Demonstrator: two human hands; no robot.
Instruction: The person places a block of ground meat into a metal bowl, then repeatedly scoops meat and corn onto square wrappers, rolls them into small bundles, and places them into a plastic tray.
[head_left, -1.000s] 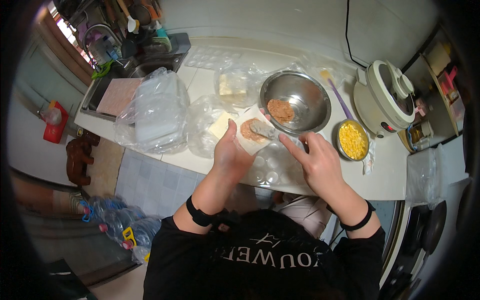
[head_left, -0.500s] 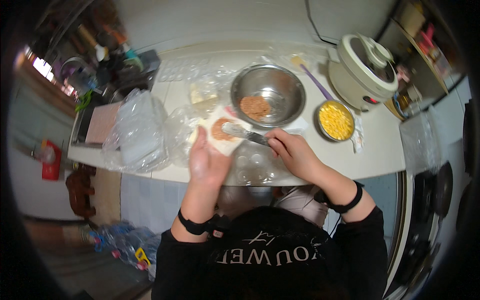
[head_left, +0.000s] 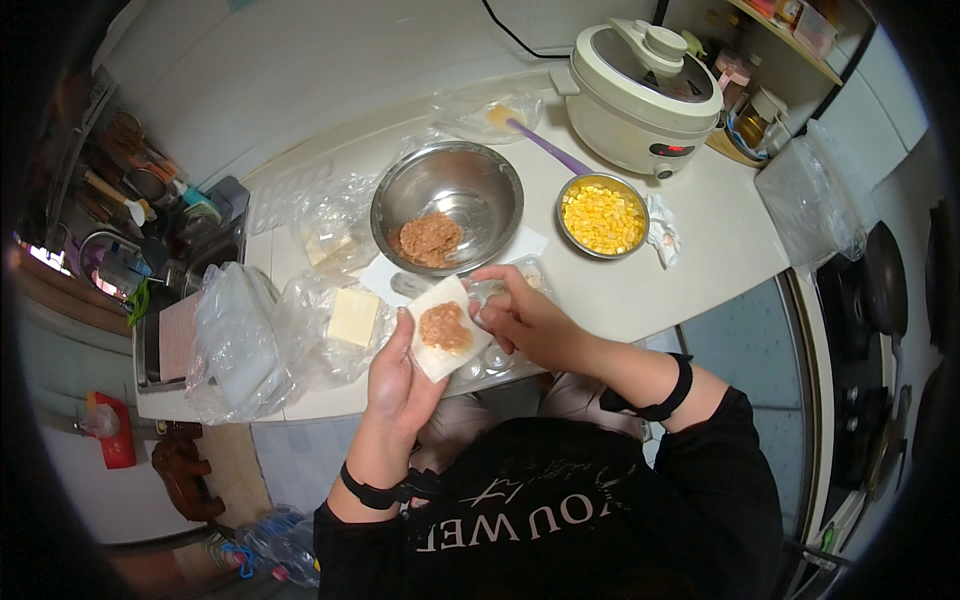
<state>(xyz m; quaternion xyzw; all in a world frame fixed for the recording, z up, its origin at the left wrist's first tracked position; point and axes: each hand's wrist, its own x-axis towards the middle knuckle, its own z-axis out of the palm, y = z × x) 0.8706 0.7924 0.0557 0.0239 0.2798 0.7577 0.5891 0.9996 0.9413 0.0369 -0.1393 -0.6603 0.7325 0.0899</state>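
A bulky clear plastic bag (head_left: pixel 235 345) was left on the counter (head_left: pixel 715 275) at the left of the frame, and a stack of pale square wrappers (head_left: pixel 353 317) was set on crinkled plastic (head_left: pixel 308 335) nearer the centre. At the frame's middle, one wrapper (head_left: pixel 437 365) was held by the left hand (head_left: pixel 392 385), thumb at its left edge and fingers mostly hidden beneath, with minced filling (head_left: pixel 443 328) spread across it. The spreader (head_left: pixel 407 285), seen on that filling half a second earlier, had been lifted off to just beyond the wrapper's upper edge, suggesting that the spreading was paused or nearly finished. More mince (head_left: pixel 430 240) was kept above in a steel mixing bowl (head_left: pixel 490 190). The spreader's other end was gripped by the right hand (head_left: pixel 530 325), curled close; whether the wrapper was also touched could not be told. Corn (head_left: pixel 603 218) was piled in a small bowl (head_left: pixel 571 232) at upper right, below a pale cooker (head_left: pixel 630 125).
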